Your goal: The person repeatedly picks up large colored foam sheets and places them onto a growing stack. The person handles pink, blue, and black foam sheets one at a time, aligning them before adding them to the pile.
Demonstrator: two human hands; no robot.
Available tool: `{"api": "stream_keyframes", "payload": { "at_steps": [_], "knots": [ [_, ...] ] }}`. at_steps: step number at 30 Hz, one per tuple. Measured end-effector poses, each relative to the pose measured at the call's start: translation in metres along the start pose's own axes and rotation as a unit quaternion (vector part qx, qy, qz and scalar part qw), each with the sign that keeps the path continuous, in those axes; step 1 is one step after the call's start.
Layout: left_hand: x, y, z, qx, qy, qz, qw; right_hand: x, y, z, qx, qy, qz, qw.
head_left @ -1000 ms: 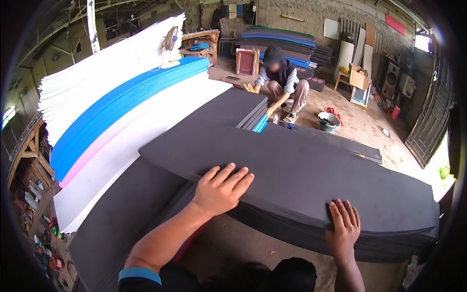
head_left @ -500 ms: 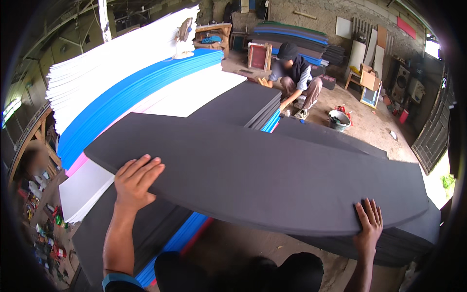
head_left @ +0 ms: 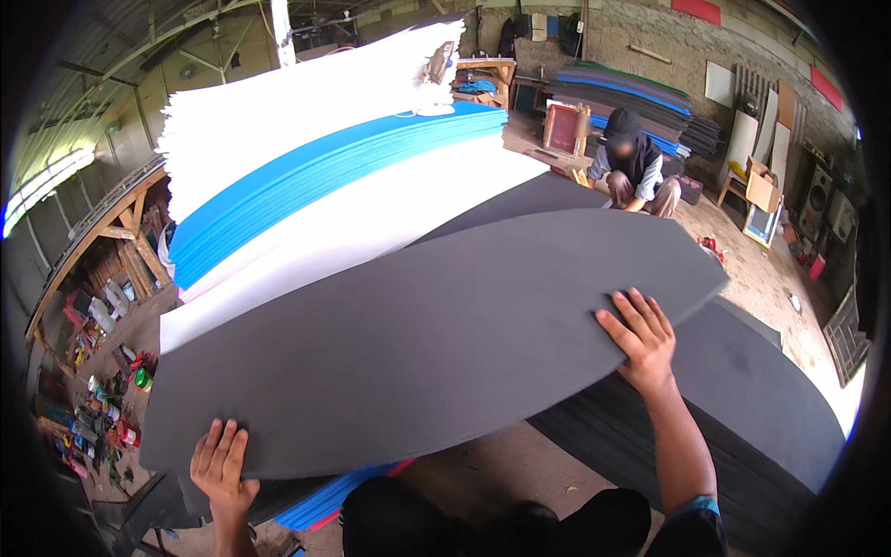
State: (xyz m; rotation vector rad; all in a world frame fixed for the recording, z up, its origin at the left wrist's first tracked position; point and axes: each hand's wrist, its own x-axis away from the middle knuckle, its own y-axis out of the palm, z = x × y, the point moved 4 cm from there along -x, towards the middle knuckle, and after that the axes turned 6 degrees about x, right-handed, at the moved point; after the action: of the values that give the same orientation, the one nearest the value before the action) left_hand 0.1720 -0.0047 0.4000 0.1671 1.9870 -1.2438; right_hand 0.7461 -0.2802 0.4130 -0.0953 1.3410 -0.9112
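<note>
A large dark grey foam sheet (head_left: 418, 325) spans the space in front of me, tilted, with its left end nearer and its right end farther away. At its near left corner, my left hand (head_left: 221, 464) grips the edge, fingers on top. Toward the right end, my right hand (head_left: 642, 339) holds the near edge with fingers spread over the upper face. Whatever lies beneath the fingers is hidden. Below the sheet on the right is a stack of black sheets (head_left: 752, 381). Blue sheets (head_left: 334, 497) peek out under its near left part.
Tall piles of white sheets (head_left: 306, 102) and blue sheets (head_left: 343, 167) stand behind on the left. A person in a black cap (head_left: 636, 167) crouches beyond the sheet. Bottles and clutter (head_left: 107, 408) cover the left floor. More stacked sheets (head_left: 622, 93) lie at the back wall.
The held sheet has swung round: its left end came nearer with my left hand, while its right end moved farther off with my right hand. The view has turned left.
</note>
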Motion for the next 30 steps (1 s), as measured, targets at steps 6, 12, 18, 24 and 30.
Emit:
{"api": "stream_keyframes", "payload": {
  "at_steps": [6,12,18,24,30],
  "knots": [
    [0.082,-0.012,0.003,-0.038,-0.138,-0.015,0.990,-0.061,0.069,-0.052,-0.065,-0.085,0.032,0.994],
    [0.129,0.015,0.012,-0.027,-0.161,-0.064,0.984,-0.058,0.080,-0.082,-0.057,-0.142,0.006,0.988],
    [0.127,0.010,0.002,-0.021,-0.188,-0.006,0.982,-0.126,0.041,-0.072,-0.031,-0.177,-0.006,0.984],
    [0.096,-0.050,-0.012,-0.010,-0.189,0.049,0.981,-0.172,0.026,-0.091,-0.057,-0.171,0.075,0.981],
    [0.122,-0.036,-0.004,-0.078,-0.159,-0.003,0.984,-0.109,0.120,-0.156,-0.118,-0.151,0.042,0.980]
  ]
}}
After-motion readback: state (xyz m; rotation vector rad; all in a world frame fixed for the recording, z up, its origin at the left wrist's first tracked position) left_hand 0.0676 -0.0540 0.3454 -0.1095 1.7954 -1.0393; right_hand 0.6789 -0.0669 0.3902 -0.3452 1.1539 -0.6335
